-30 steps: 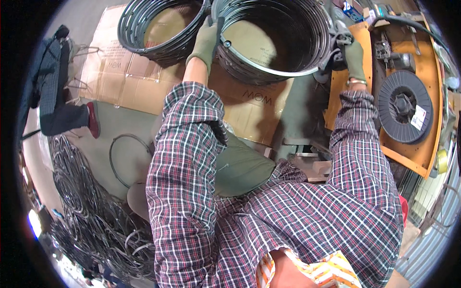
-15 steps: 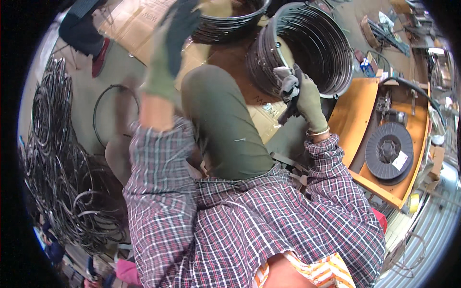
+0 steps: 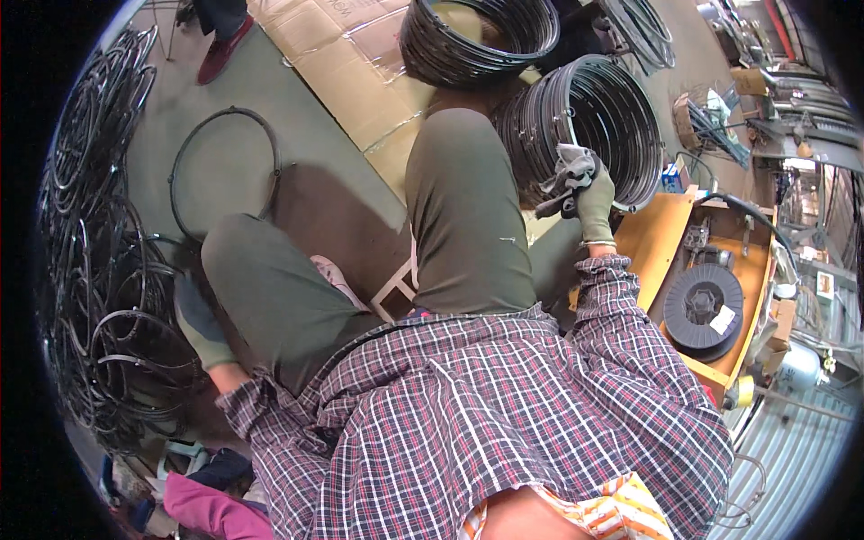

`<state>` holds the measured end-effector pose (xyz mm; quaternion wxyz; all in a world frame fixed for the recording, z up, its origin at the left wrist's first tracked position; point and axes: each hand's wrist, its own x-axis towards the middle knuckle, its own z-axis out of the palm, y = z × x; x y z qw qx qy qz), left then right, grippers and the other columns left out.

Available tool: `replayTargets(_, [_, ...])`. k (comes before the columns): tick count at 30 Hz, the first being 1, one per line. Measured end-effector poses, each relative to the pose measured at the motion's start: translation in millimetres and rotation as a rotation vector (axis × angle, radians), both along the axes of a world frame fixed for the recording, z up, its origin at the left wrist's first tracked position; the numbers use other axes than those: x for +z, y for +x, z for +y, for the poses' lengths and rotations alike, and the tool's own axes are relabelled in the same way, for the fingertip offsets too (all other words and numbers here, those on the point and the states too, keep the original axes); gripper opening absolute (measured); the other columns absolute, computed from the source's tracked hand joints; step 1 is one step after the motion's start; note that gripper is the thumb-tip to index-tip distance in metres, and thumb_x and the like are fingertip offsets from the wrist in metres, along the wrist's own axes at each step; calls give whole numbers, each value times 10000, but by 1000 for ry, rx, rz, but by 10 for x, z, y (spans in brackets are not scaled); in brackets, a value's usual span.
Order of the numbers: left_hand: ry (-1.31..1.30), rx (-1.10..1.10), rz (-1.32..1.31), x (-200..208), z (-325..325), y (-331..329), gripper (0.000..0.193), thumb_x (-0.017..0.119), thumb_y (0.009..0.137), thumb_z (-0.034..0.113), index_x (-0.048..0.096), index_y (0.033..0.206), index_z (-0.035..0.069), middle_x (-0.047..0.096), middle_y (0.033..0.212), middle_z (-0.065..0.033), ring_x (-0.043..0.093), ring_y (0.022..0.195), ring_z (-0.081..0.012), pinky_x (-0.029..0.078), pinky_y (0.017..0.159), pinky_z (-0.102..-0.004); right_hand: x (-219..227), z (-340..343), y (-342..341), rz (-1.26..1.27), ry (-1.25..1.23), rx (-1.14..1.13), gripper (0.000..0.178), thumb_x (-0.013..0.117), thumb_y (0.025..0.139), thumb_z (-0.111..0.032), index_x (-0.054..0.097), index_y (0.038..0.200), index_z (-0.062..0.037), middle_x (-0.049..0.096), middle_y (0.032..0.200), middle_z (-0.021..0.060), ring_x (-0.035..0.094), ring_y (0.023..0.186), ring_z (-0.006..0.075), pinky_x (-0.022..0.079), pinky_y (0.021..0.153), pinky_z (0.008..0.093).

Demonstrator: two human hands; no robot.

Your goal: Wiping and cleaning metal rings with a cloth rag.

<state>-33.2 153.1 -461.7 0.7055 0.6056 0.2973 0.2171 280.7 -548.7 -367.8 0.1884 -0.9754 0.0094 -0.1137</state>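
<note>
My right hand (image 3: 595,205), in a green and dark glove, is closed on a crumpled grey rag (image 3: 572,167). It rests beside the near rim of a stack of black metal rings (image 3: 531,117) lying on its side. My left hand (image 3: 200,322), gloved the same way, hangs low beside my left knee. Closest to it is a large tangled heap of black rings (image 3: 135,342) along the left. Its fingers are dark and blurred, and whether they touch a ring cannot be made out. One single black ring (image 3: 174,171) lies on the floor ahead of that knee.
A second ring stack (image 3: 477,67) sits on flattened cardboard (image 3: 360,90). At right, an orange box (image 3: 650,247) holds a black spool (image 3: 704,310). Another person's red shoe (image 3: 225,52) stands at the far left. Pink cloth (image 3: 211,506) lies behind my left arm.
My left hand has swung back from the ring stacks at the front, down to the left by the heap. My right hand keeps the rag. The view has shifted.
</note>
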Motion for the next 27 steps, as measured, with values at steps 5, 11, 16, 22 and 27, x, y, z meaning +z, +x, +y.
replayTargets(5, [-284,124,184,-1036,-682,-731,430,426,1032,221,502,1364,-44,564,1353,-108,524,1217,-216,404,1048,-356,93,-216,77,-8,-46,-58,447,724,776,-127,632,1211,-83,698,1041,177,673,965,370,535,832,422])
replayTargets(11, [89,4,551,-2223,-751,-2112,392,493,1008,255,602,1268,-18,636,1239,-111,589,1114,-252,459,971,-371,-113,-124,146,65,-40,-6,362,676,817,-128,644,1173,-66,702,1031,184,684,964,349,534,815,409])
replayTargets(16, [1002,-425,1039,-2025,-1380,-1479,343,491,929,143,647,1213,32,634,1227,-181,564,1158,-375,459,983,-453,288,291,-113,13,653,-171,248,463,903,22,693,981,-30,699,922,98,631,801,208,509,704,324])
replayTargets(22, [237,349,825,-1359,-1455,-1001,347,555,947,235,648,1213,32,654,1238,-174,610,1158,-329,459,992,-388,133,-35,91,-230,457,189,247,468,955,-60,631,1125,17,681,1027,56,623,837,185,510,741,303])
replayTargets(27, [454,193,872,-1085,-1250,-522,338,540,945,258,651,1204,70,649,1230,-161,602,1140,-357,475,979,-421,290,560,101,-89,775,329,294,485,986,-96,595,1237,10,643,1121,89,615,1008,203,504,891,311])
